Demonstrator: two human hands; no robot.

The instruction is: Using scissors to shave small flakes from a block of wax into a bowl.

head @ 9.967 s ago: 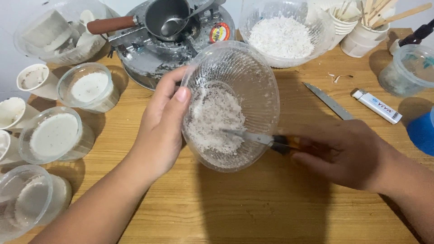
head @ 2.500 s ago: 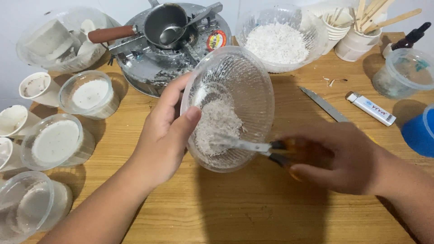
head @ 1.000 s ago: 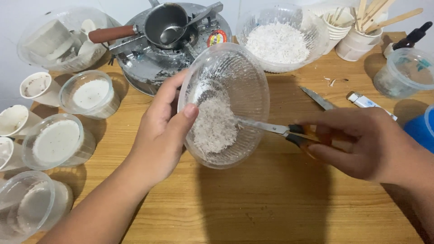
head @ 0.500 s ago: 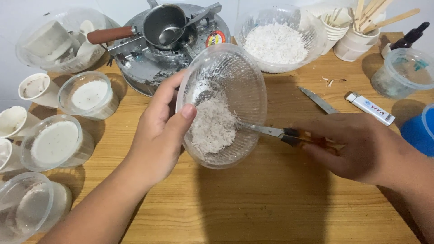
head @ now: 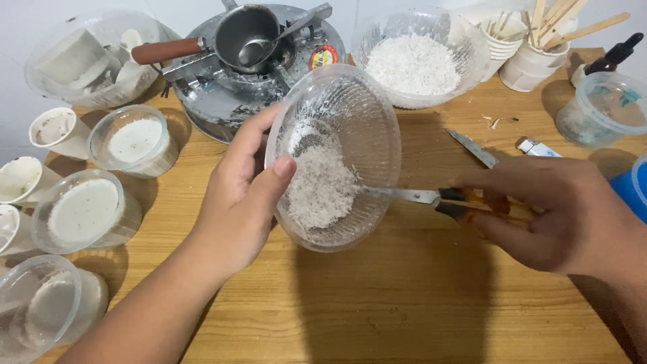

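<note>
- Since a moment ago our right hand (head: 559, 216) has slid a little outward, and the tilted clear plastic bowl (head: 335, 156) has barely shifted in our grip.
- Our left hand (head: 239, 195) is closed round the bowl's near rim, thumb pressed on the edge, fingers behind the wall, tipping it so the opening faces us above the wooden table (head: 404, 317).
- Right hand is curled tight on the dark-and-orange handle of a small knife (head: 431, 197); its blade pokes over the rim into the white flakes (head: 322, 189).
- Those flakes sit heaped in the lower part of the bowl, with thin smears clinging higher up the wall, so we'd judge the loosening or scraping well along but not finished.
- Behind, a bigger clear bowl of white flakes (head: 414, 61) stands full, well apart from the one in hand.
- At back centre, a metal stove (head: 202, 94) carries a small saucepan (head: 246, 37) with a spoon in it.
- On the left, several round tubs with set white filling (head: 84, 209) stand in a cluster; we'd say that part looks done.
- A second knife (head: 472, 147) lies on the table just beyond our right hand, untouched.
- Cups of wooden sticks (head: 539, 47) wait at the back right.
</note>
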